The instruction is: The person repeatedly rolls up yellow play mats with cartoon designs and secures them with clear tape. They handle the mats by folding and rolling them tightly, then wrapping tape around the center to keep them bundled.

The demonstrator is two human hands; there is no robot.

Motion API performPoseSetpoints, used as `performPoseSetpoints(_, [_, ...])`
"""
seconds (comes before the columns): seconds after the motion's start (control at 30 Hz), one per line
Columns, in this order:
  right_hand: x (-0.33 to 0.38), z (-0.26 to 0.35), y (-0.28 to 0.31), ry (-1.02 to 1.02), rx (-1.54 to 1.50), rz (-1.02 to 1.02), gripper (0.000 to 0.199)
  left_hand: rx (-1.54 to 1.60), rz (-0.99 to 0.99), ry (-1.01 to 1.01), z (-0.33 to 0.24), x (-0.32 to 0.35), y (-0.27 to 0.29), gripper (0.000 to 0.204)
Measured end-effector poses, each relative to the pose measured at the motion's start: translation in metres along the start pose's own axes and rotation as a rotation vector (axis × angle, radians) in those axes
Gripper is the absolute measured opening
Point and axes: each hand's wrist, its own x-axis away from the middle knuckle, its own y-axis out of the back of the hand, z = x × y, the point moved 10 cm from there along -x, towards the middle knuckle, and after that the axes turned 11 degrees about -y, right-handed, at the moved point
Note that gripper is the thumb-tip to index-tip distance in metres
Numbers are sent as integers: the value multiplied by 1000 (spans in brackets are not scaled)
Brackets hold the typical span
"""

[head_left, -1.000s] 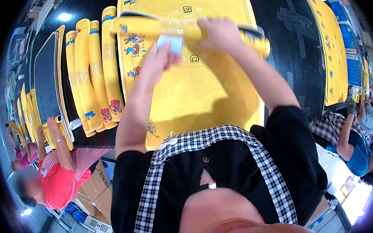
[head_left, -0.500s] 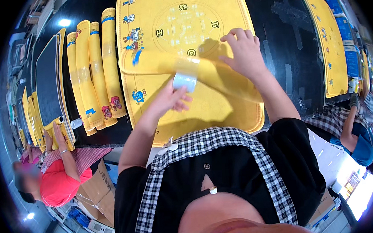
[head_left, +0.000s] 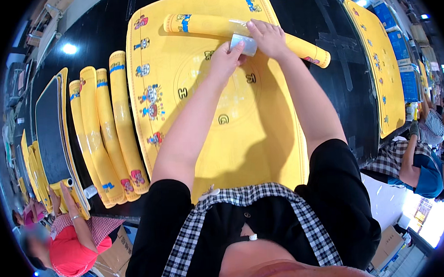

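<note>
A rolled yellow mat [head_left: 202, 25] lies slantwise over the far part of a flat yellow printed mat [head_left: 217, 153], its right end reaching past that mat's edge. My left hand [head_left: 224, 61] is closed around a roll of clear tape [head_left: 243, 44], just on the near side of the rolled mat. A shiny strip of tape crosses the rolled mat close to the tape roll. My right hand [head_left: 271, 39] rests on the rolled mat to the right of the tape, its fingers stretched out and lying over it.
Several taped yellow rolls [head_left: 123, 123] lie side by side at the left on the black table [head_left: 336, 84]. Further left, a co-worker in red [head_left: 75, 249] handles a mat beside a stack with a dark top [head_left: 53, 131]. Another yellow mat [head_left: 377, 65] lies at right, near another co-worker.
The rolled mat has moved from the near half to the far end of the flat mat. My left hand has closed on the tape roll, and my right hand has come down onto the rolled mat.
</note>
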Motion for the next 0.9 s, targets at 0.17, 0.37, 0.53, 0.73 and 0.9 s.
performPoseSetpoints(0.17, [-44,-7,-5,-122,145,251,86,234,-122,-88,5,-26,9,29])
performPoseSetpoints(0.37, [-26,19,-3,99,277,34,81,-47,229,-333,-59,47,-53,19])
performPoseSetpoints(0.53, [-13,39,16,100,389,54,76,-464,596,-549,-125,178,-98,46])
performPoseSetpoints(0.73, [70,79,21,-9,16,442,87,-1107,48,-463,-89,207,17,92])
performPoseSetpoints(0.9, [215,170,6,-50,-957,937,90,-187,-107,-353,-94,268,41,102])
